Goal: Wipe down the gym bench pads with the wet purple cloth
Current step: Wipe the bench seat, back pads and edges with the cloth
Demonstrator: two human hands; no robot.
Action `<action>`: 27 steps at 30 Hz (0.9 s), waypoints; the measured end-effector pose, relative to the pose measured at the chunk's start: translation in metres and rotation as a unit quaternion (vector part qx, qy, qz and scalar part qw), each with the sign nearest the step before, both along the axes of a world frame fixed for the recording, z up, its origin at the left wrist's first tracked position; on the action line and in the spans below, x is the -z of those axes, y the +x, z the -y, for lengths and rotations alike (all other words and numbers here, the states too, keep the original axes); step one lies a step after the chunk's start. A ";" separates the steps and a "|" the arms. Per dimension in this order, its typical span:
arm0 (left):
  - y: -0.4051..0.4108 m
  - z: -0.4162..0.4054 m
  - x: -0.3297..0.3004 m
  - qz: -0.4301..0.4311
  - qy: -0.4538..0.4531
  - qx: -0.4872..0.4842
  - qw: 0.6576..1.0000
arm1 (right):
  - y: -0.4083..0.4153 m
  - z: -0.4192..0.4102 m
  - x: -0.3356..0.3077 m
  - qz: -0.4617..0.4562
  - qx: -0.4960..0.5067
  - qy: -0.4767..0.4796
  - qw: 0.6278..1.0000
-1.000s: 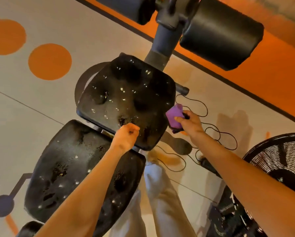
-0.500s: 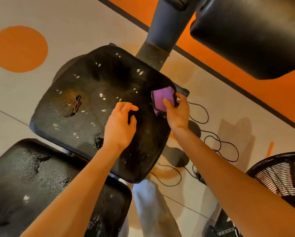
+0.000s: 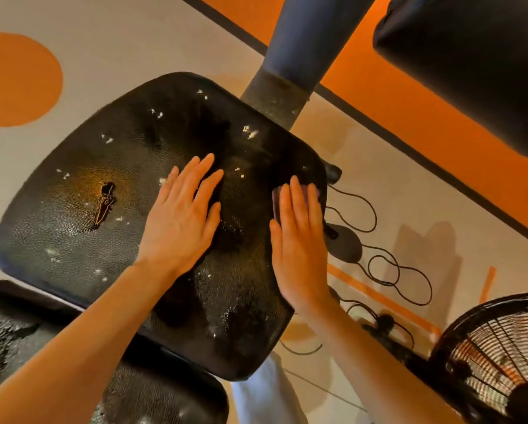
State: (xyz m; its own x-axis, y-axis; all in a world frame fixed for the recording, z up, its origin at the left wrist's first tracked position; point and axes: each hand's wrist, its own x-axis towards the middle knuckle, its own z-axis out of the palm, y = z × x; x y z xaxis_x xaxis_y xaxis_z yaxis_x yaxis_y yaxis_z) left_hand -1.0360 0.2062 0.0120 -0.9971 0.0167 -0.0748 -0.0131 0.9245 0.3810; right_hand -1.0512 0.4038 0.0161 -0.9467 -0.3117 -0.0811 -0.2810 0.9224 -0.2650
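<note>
The black seat pad fills the middle of the view, worn, torn near its left side and speckled with white flecks. My left hand lies flat on its centre with straight, spread fingers. My right hand lies flat near the pad's right edge, fingers straight, pressing the purple cloth onto the pad. Only thin purple strips of the cloth show beside and between my fingers. A second black pad lies at the lower left, also cracked and flecked.
A grey post rises behind the seat pad. A black roller pad hangs at the top right. Black cables loop on the floor to the right, beside a black floor fan. My light trouser leg shows below.
My right hand has laid the purple cloth down on the pad's right side and flattened over it. My left hand has opened flat on the pad. The view moved closer.
</note>
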 end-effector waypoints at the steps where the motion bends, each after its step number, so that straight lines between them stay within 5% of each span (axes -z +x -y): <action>1: 0.001 0.000 0.002 0.004 0.001 -0.005 1.000 | 0.008 -0.003 -0.002 0.006 -0.022 0.016 1.000; 4: 0.002 -0.002 0.004 0.000 0.006 -0.011 1.000 | -0.031 -0.008 0.002 -0.021 -0.037 0.019 0.999; 8: 0.002 -0.002 0.003 -0.003 0.004 -0.013 1.000 | -0.078 0.013 0.008 -0.003 0.076 -0.035 0.996; 14: 0.003 -0.002 0.004 -0.005 -0.002 -0.013 1.000 | -0.061 -0.001 0.018 -0.055 -0.007 -0.053 0.997; 18: 0.002 -0.002 0.004 -0.003 -0.007 -0.010 1.000 | -0.053 0.004 0.015 -0.054 0.035 -0.115 0.991; 22: 0.002 -0.002 0.002 -0.002 -0.006 -0.010 1.000 | 0.020 -0.007 0.002 0.003 -0.007 -0.114 0.993; 27: 0.002 -0.001 0.003 0.001 -0.005 -0.010 1.000 | -0.104 0.003 0.014 -0.030 0.090 -0.115 0.989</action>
State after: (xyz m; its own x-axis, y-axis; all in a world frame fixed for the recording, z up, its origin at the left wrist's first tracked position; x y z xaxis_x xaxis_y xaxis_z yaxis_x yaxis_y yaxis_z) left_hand -1.0343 0.2075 0.0095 -0.9971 -0.0034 -0.0761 -0.0315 0.9280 0.3713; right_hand -1.1550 0.4008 0.0017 -0.9896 -0.1409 0.0304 -0.1389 0.8762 -0.4615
